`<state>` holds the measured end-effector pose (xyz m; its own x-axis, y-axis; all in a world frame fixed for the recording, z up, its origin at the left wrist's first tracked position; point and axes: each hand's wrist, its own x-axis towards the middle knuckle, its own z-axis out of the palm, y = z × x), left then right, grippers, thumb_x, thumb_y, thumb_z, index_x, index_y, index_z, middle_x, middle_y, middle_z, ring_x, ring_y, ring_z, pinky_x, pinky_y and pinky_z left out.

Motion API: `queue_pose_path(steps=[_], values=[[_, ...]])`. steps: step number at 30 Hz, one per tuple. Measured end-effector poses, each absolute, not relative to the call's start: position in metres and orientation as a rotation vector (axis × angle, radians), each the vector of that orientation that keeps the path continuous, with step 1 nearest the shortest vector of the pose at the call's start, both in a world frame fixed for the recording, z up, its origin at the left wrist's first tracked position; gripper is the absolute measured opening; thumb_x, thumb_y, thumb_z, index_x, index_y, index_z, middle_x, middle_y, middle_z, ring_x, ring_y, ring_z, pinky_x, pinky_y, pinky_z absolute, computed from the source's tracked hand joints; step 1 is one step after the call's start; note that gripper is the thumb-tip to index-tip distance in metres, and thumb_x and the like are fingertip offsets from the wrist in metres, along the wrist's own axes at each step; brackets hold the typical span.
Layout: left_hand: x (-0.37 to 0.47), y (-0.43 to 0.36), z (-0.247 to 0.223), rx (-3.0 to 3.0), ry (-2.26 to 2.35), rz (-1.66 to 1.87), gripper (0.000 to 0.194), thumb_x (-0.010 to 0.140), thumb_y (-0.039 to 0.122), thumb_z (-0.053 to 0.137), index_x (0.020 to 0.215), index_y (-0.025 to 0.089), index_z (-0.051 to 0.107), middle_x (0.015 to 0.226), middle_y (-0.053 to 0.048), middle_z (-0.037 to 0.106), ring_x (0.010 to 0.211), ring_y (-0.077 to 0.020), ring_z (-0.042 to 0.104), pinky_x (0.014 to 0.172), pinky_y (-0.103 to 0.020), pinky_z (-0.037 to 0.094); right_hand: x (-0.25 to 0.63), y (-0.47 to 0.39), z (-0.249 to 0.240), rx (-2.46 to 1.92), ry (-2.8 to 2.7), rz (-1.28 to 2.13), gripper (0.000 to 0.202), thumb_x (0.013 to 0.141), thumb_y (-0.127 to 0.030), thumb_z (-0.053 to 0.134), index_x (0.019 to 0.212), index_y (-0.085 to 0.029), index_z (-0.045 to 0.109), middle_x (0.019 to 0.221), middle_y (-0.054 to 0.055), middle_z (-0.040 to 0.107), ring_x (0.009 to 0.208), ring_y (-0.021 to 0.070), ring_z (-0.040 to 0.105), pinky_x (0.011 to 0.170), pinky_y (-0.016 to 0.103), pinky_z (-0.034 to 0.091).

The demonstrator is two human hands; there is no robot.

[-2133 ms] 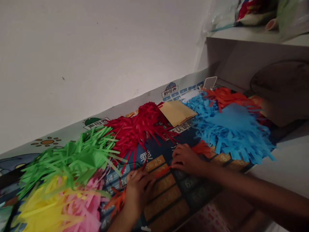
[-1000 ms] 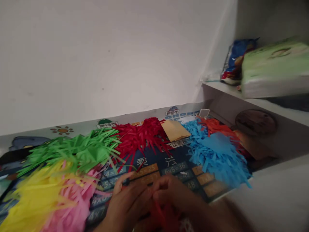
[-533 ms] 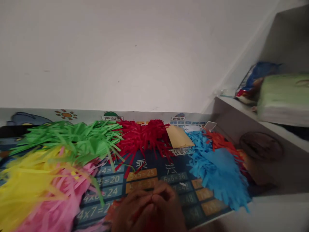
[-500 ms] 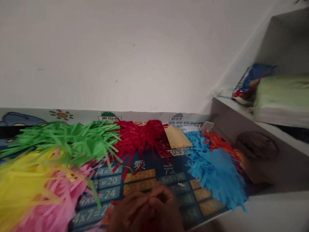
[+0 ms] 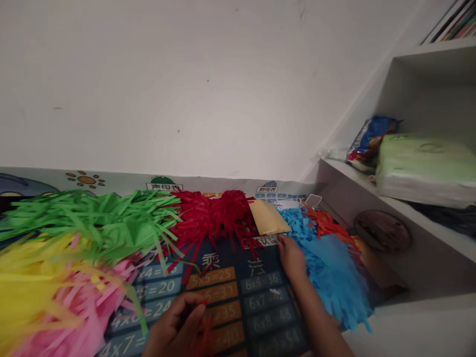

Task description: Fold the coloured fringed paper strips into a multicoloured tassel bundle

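My left hand [image 5: 178,322] is at the bottom, thumb and forefinger pinched on a thin red-orange strip [image 5: 205,301] whose lower part hangs blurred beside the hand. My right hand [image 5: 293,258] reaches up to the lower edge of a tan piece of paper [image 5: 268,217]. Its fingertips are at that edge, smeared; I cannot make out a grip. Left of the tan paper lies a bunch of red paper fringe [image 5: 223,213]. Blue paper fringe [image 5: 334,267] lies just right of my right hand, with orange-red fringe [image 5: 327,223] behind it.
Green fringe [image 5: 100,218], yellow fringe [image 5: 33,277] and pink fringe [image 5: 89,307] cover the left. A printed multiplication mat [image 5: 260,310] lies underneath. A white wall [image 5: 167,89] stands behind. On the right, a shelf unit holds a pale green package [image 5: 427,163] and a blue packet [image 5: 375,134].
My hands were together at the bottom middle. Now they are apart: the right has gone up and right to the tan paper, the left has shifted left with the red-orange strip.
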<state>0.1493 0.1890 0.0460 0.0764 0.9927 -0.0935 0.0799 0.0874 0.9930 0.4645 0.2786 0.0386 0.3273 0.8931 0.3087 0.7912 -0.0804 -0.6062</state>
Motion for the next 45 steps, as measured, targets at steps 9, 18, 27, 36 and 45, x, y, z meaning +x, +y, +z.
queue_pose_path(steps=[9, 18, 27, 36, 45], values=[[0.166, 0.180, 0.076, 1.520, 1.291, 1.065, 0.015, 0.078, 0.023, 0.058, 0.076, 0.021, 0.072, 0.074, -0.001, 0.071, 0.069, -0.0165, 0.065, 0.065, -0.024, 0.049, 0.334, 0.162, 0.059, -1.303, -1.305, 1.152, 0.008, 0.076, -0.028, 0.068, 0.080, -0.025, 0.074, 0.085, 0.002, 0.070, 0.081, 0.0198, 0.065, 0.073, 0.028, 0.052], [0.158, 0.165, 0.078, 1.665, 1.263, 1.036, 0.012, 0.078, 0.017, 0.060, 0.074, 0.020, 0.071, 0.070, 0.000, 0.068, 0.066, -0.0147, 0.063, 0.061, -0.021, 0.044, 0.312, 0.149, 0.044, -1.384, -1.030, 1.104, 0.015, 0.068, -0.033, 0.074, 0.067, -0.021, 0.066, 0.065, 0.002, 0.067, 0.062, 0.0186, 0.063, 0.059, 0.027, 0.052], [0.155, 0.163, 0.075, 1.695, 1.194, 0.927, 0.006, 0.079, 0.021, 0.065, 0.077, 0.020, 0.070, 0.073, 0.000, 0.071, 0.067, -0.0148, 0.063, 0.063, -0.021, 0.043, 0.322, 0.146, 0.053, -1.343, -1.245, 1.158, 0.017, 0.073, -0.039, 0.072, 0.075, -0.022, 0.069, 0.073, 0.004, 0.069, 0.069, 0.0206, 0.064, 0.063, 0.028, 0.052], [0.149, 0.172, 0.077, 1.657, 1.031, 0.856, 0.012, 0.078, 0.031, 0.070, 0.077, 0.020, 0.073, 0.073, 0.000, 0.074, 0.066, -0.0146, 0.066, 0.063, -0.020, 0.044, 0.331, 0.150, 0.046, -1.302, -1.014, 1.533, 0.011, 0.064, -0.028, 0.076, 0.068, -0.020, 0.070, 0.066, 0.001, 0.069, 0.064, 0.0174, 0.062, 0.062, 0.025, 0.047], [0.145, 0.166, 0.077, 1.814, 0.957, 0.829, 0.020, 0.082, 0.039, 0.068, 0.074, 0.022, 0.076, 0.066, -0.002, 0.072, 0.063, -0.0155, 0.066, 0.060, -0.022, 0.046, 0.335, 0.143, 0.055, -1.213, -1.137, 1.460, 0.007, 0.062, -0.020, 0.071, 0.056, -0.021, 0.068, 0.058, -0.001, 0.063, 0.058, 0.0142, 0.054, 0.057, 0.024, 0.041]])
